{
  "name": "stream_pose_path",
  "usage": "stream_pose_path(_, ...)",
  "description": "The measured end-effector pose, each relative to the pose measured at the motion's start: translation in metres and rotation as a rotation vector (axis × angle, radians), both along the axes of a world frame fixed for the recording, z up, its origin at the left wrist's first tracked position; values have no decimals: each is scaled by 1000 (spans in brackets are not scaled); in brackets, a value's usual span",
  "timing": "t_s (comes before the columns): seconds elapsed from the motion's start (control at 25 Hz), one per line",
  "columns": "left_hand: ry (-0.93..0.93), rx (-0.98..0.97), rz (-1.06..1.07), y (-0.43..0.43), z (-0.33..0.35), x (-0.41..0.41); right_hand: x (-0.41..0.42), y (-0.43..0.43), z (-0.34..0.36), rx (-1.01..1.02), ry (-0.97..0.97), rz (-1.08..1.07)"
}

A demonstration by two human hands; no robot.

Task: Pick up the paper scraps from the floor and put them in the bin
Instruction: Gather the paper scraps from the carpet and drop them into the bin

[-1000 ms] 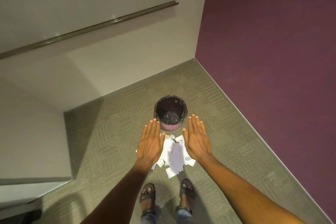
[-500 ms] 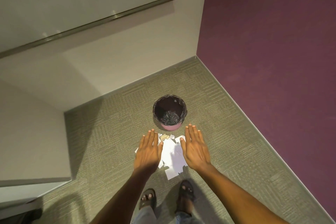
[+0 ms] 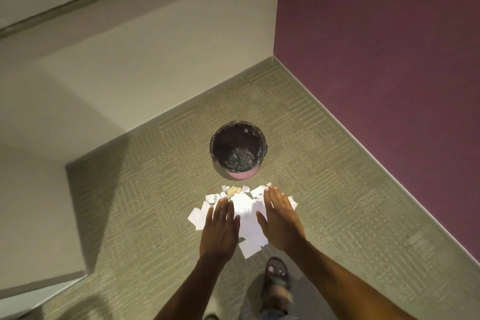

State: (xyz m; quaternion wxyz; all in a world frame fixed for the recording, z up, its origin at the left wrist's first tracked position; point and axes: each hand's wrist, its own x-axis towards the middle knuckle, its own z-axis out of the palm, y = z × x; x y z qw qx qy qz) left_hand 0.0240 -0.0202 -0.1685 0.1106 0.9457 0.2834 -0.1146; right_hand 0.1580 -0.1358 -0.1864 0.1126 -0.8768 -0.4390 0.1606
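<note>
On the carpet near the room's corner, the paper scraps (image 3: pixel 248 218) lie heaped just before the lined bin (image 3: pixel 237 153), while the left hand (image 3: pixel 219 231) and right hand (image 3: pixel 281 221), both flat, spread and empty, flank the heap, seemingly to scoop it.

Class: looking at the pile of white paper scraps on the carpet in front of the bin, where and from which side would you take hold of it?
Probably the pile's outer edges: left hand and right hand come from opposite sides and scoop inward. The paper scraps lie flat and loose, so pinching from above would lift few.
</note>
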Motion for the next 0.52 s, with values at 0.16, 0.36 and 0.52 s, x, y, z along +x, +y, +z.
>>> stream_pose_path(0.16, 33, -46, -2, 12, -89, -11, -5, 11, -80, -48, 53, 22)
stream_pose_path(0.36, 81, 0, -13, 34, -214, -8, -7, 19, -193, -143, 40, 25)
stream_pose_path(0.52, 31, -29, 46, 49, -299, -14, -7, 20, -272, -186, -4, 69)
